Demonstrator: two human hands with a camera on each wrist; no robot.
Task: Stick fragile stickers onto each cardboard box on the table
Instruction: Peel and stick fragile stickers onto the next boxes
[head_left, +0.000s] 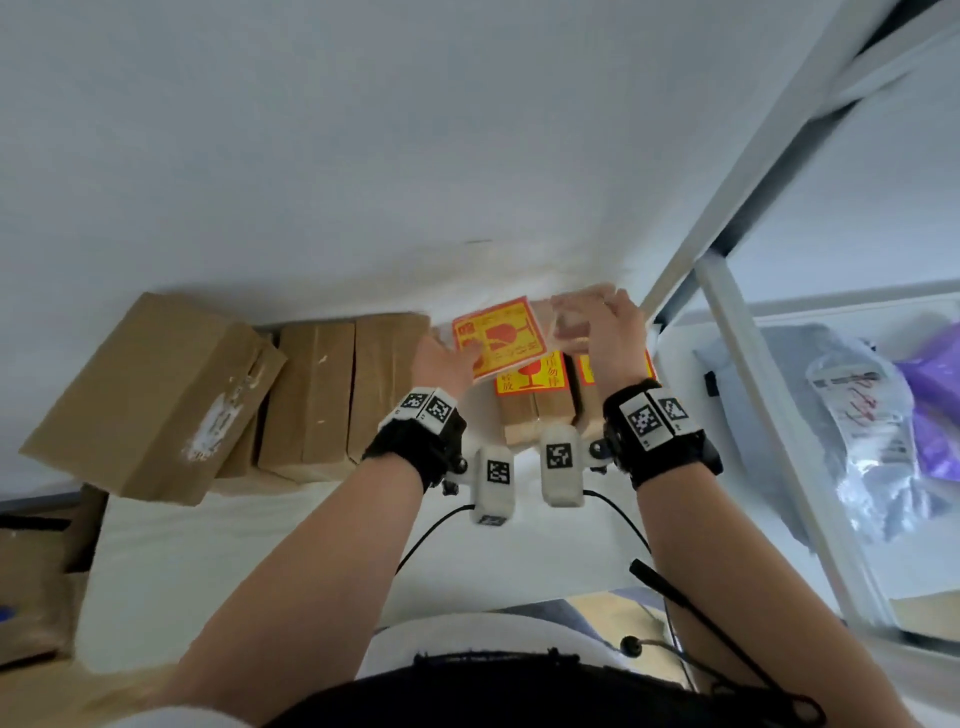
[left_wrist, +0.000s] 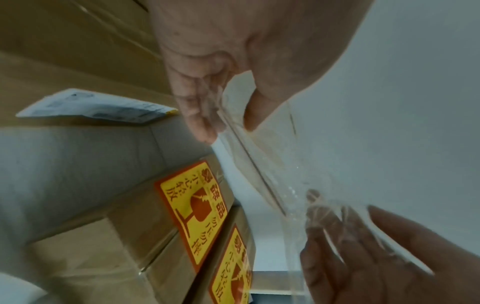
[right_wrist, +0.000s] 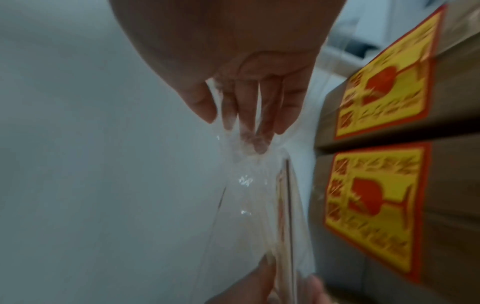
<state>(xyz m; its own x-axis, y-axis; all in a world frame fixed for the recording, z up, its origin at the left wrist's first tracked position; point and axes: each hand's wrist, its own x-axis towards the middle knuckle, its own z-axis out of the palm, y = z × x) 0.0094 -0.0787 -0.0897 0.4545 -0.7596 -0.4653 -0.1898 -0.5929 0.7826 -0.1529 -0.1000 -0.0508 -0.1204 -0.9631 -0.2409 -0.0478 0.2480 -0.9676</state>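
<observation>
A clear plastic bag holding a pack of yellow-and-red fragile stickers (head_left: 497, 338) is held up in front of me by both hands. My left hand (head_left: 457, 358) pinches the pack's near edge (left_wrist: 233, 131) between thumb and fingers (left_wrist: 205, 123). My right hand (head_left: 582, 322) gathers the bag's loose clear end (right_wrist: 249, 164) in its fingers (right_wrist: 246, 115). Just below stand two cardboard boxes with fragile stickers on them (head_left: 530, 382) (head_left: 589, 374), seen close in the right wrist view (right_wrist: 389, 72) (right_wrist: 371, 205). Three plain cardboard boxes (head_left: 156, 395) (head_left: 311, 395) (head_left: 387, 374) sit to the left.
The boxes stand on a white table (head_left: 260, 545) against a white wall (head_left: 363, 156). A white metal shelf frame (head_left: 727, 322) rises at the right, with plastic-wrapped items (head_left: 862, 415) on its shelf. More cardboard (head_left: 31, 587) lies at the lower left.
</observation>
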